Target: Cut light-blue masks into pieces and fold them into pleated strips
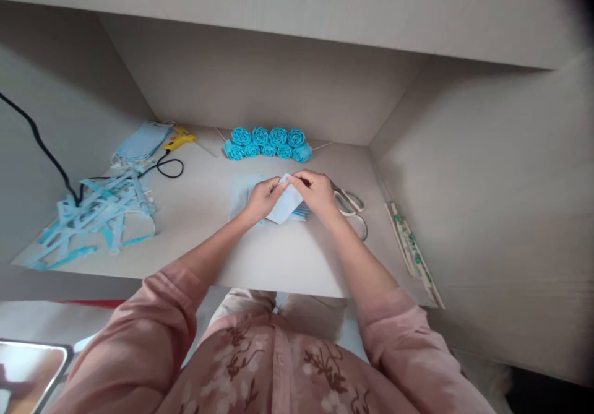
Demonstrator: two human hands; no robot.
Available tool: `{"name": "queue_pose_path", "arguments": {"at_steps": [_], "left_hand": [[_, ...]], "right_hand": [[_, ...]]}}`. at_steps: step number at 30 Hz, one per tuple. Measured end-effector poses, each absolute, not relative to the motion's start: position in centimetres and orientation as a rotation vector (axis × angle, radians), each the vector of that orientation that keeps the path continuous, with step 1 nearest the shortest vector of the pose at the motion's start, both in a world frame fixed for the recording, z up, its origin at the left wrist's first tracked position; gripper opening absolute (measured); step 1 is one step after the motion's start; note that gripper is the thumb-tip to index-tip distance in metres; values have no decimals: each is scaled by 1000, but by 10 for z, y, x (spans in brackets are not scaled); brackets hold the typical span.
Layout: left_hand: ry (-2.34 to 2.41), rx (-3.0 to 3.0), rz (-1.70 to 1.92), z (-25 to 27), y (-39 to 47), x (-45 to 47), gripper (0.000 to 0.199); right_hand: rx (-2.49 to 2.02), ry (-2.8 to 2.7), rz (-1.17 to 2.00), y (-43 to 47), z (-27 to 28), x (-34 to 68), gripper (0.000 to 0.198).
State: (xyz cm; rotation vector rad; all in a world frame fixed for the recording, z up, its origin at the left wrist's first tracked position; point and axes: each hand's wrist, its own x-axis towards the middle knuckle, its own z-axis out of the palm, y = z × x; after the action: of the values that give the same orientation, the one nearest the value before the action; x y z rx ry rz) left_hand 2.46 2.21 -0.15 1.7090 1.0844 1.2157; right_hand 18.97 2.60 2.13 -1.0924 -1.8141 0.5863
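Observation:
Both hands hold one pale blue piece of face mask fabric (285,204) above the desk, its top corner pinched between them. My left hand (265,197) grips its left edge with thumb and fingers. Closed on the upper right side is my right hand (317,192). Beneath them lie more light blue fabric pieces (241,192), partly hidden by the hands and the held piece. Scissors with white handles (349,202) lie beside my right wrist, their blades hidden. Behind the hands, several blue fabric roses (269,143) sit in two rows.
On the left are a heap of blue fabric strips (99,216), a stack of face masks (142,140) and a yellow glue gun (180,138) with a black cord (41,145). Wrapped chopsticks (411,247) lie along the right wall. An overhanging panel (297,5) spans the top.

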Motion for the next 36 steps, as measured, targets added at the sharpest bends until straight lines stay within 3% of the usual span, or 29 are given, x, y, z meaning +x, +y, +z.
{"name": "queue_pose_path", "arguments": {"at_steps": [17, 20, 25, 29, 33, 36], "left_hand": [[1066, 1543, 1116, -4, 27, 20, 36], [1009, 1536, 1140, 0, 27, 17, 31], [969, 1723, 1286, 11, 27, 12, 38], [978, 1907, 1233, 11, 25, 13, 26], [1015, 1686, 1208, 5, 26, 14, 25], [951, 1353, 1370, 2, 27, 15, 35]], "right_hand": [[-1181, -1479, 409, 46, 18, 227, 36], [-1168, -1552, 375, 40, 22, 222, 35], [-1061, -1858, 208, 28, 23, 206, 33], [-979, -2078, 113, 18, 22, 192, 31], [-1052, -1974, 272, 15, 25, 186, 31], [-1102, -1829, 558, 20, 23, 185, 48]]}}
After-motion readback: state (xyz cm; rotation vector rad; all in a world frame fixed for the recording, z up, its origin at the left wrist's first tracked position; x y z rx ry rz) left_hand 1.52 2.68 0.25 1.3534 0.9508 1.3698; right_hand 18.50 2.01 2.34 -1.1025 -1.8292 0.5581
